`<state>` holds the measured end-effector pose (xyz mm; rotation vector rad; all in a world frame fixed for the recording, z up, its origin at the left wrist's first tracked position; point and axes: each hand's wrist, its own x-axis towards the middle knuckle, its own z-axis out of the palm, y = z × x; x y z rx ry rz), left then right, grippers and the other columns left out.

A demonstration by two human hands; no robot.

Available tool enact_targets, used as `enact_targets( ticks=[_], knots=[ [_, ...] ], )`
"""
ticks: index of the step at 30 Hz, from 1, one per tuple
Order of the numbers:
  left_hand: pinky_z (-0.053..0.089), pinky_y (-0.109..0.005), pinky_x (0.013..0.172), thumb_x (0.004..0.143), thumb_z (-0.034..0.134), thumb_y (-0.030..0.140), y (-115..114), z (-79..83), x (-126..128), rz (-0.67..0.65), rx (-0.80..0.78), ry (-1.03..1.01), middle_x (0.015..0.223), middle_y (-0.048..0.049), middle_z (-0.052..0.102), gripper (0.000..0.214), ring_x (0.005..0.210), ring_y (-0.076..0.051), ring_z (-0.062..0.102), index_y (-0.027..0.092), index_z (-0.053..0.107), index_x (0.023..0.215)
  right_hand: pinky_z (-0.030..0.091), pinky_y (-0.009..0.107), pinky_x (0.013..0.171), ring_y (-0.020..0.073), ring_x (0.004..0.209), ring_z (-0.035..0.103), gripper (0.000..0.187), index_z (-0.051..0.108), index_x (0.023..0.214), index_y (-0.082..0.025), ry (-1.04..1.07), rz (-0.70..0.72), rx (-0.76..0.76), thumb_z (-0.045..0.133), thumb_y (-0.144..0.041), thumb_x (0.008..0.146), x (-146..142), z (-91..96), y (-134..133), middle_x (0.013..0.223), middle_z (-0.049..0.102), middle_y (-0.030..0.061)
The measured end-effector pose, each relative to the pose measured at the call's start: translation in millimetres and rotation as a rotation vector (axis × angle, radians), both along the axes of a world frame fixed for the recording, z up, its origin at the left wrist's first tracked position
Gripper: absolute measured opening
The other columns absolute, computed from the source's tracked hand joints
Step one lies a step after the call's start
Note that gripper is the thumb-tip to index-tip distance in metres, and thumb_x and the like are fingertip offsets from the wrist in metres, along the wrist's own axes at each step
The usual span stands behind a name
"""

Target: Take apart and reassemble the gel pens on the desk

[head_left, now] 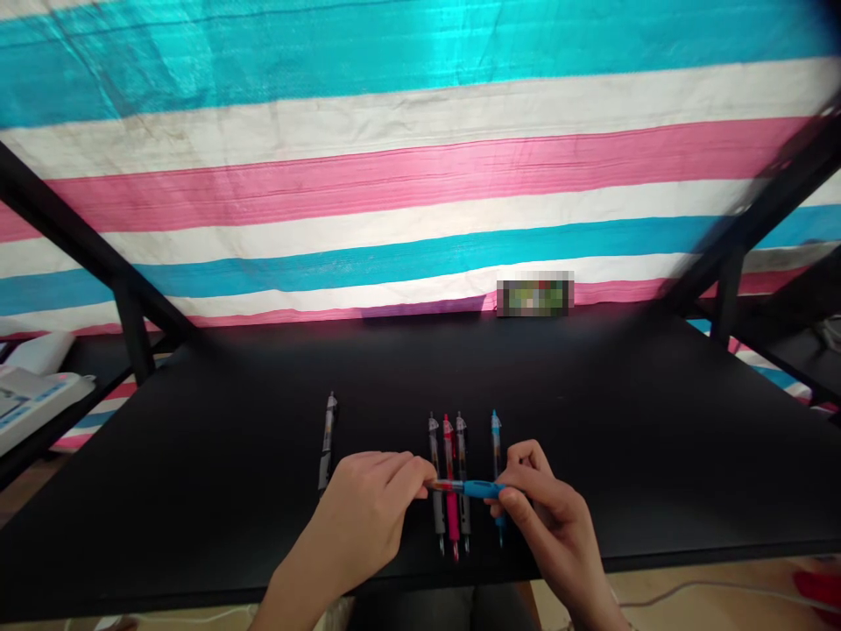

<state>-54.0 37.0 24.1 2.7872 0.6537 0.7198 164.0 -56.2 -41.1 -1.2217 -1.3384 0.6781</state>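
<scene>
Between my two hands a pen with a blue grip (482,489) and a clear barrel is held level above the table. My left hand (371,504) pinches its left end, which the fingers partly hide. On the blue end, the fingers of my right hand (548,504) are closed. Below the held pen lie a grey pen (439,513), a pink pen (452,517) and another grey pen (462,438), side by side. A light blue pen (495,429) lies partly behind my right hand. Left of my left hand is a grey and black pen (329,421).
The black table (263,377) has a front edge close to my wrists. A pixelated item (535,296) stands at the back against a striped sheet (407,175). Black slanted bars (85,232) flank the table, and a white device (39,399) sits at far left.
</scene>
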Motion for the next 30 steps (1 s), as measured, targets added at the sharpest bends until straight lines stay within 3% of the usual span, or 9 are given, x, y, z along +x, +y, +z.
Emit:
enact_targets(
  ticks=[6,9,11,13,15,17,19,22,30],
  knots=[
    [0.042,-0.027,0.055,0.090,0.041,-0.005,-1,-9.6,1,0.022,0.084,-0.045,0.072,0.0007,0.064,0.030,0.058,-0.015,0.059,0.019,0.059,0.094,0.040,0.040,0.087,0.0296,0.102,0.047,0.025,0.069,0.079,-0.028,-0.049,-0.005,0.057,0.063,-0.024,0.103,1,-1.0,1,0.071,0.068,0.0030],
    [0.042,-0.025,0.055,0.093,0.042,-0.007,-1,-21.3,2,0.106,0.198,-0.133,0.072,0.0009,0.060,0.031,0.059,-0.015,0.057,0.019,0.058,0.099,0.041,0.043,0.095,0.0290,0.107,0.050,0.024,0.076,0.108,-0.037,-0.061,-0.037,0.121,0.065,-0.017,0.101,1,-3.2,3,0.094,0.079,0.0003],
    [0.042,-0.025,0.055,0.095,0.045,-0.006,-1,-29.1,3,0.168,0.268,-0.174,0.071,0.0008,0.060,0.028,0.059,-0.016,0.054,0.018,0.058,0.101,0.041,0.044,0.100,0.0285,0.112,0.052,0.044,0.066,0.137,-0.043,-0.044,-0.049,0.111,0.068,-0.018,0.100,0,-3.3,4,0.114,0.079,-0.0003],
    [0.045,-0.027,0.059,0.096,0.048,-0.005,-3,-34.4,3,0.188,0.333,-0.191,0.073,-0.0012,0.064,0.026,0.062,-0.017,0.055,0.018,0.060,0.103,0.040,0.046,0.103,0.0292,0.116,0.053,0.059,0.052,0.154,-0.041,-0.033,-0.014,0.063,0.070,-0.027,0.100,-1,-1.9,3,0.123,0.078,0.0016],
    [0.047,-0.029,0.063,0.097,0.050,-0.003,-5,-36.4,4,0.169,0.396,-0.209,0.077,-0.0039,0.067,0.025,0.066,-0.018,0.056,0.017,0.062,0.106,0.041,0.044,0.099,0.0286,0.108,0.057,0.043,0.061,0.146,-0.037,-0.042,0.027,0.027,0.065,-0.035,0.103,-2,-0.1,3,0.109,0.079,0.0020],
    [0.048,-0.031,0.065,0.101,0.050,0.003,-8,-36.1,6,0.135,0.417,-0.204,0.080,-0.0058,0.069,0.021,0.068,-0.020,0.057,0.015,0.064,0.111,0.043,0.038,0.087,0.0247,0.089,0.058,0.017,0.076,0.108,-0.032,-0.053,0.041,0.005,0.059,-0.036,0.106,-3,1.0,3,0.082,0.074,-0.0001],
    [0.046,-0.031,0.062,0.107,0.048,0.016,-10,-35.6,9,0.126,0.413,-0.171,0.077,-0.0054,0.068,0.018,0.066,-0.020,0.057,0.015,0.066,0.113,0.041,0.035,0.076,0.0206,0.074,0.055,0.027,0.071,0.084,-0.027,-0.058,0.045,-0.013,0.058,-0.034,0.107,-4,1.1,3,0.068,0.066,-0.0021],
    [0.041,-0.032,0.058,0.112,0.042,0.027,-12,-37.3,13,0.152,0.391,-0.136,0.072,-0.0033,0.066,0.028,0.061,-0.020,0.057,0.016,0.065,0.102,0.042,0.032,0.072,0.0181,0.069,0.056,0.021,0.073,0.091,-0.026,-0.076,0.051,0.010,0.060,-0.029,0.106,-4,0.5,4,0.068,0.065,-0.0028],
    [0.034,-0.032,0.051,0.109,0.035,0.021,-13,-42.8,15,0.174,0.260,-0.129,0.060,0.0008,0.058,0.036,0.048,-0.017,0.052,0.021,0.054,0.078,0.049,0.026,0.066,0.0167,0.072,0.061,0.017,0.078,0.104,-0.025,-0.112,0.005,0.162,0.065,-0.016,0.100,-8,3.4,5,0.076,0.070,-0.0006]
  ],
)
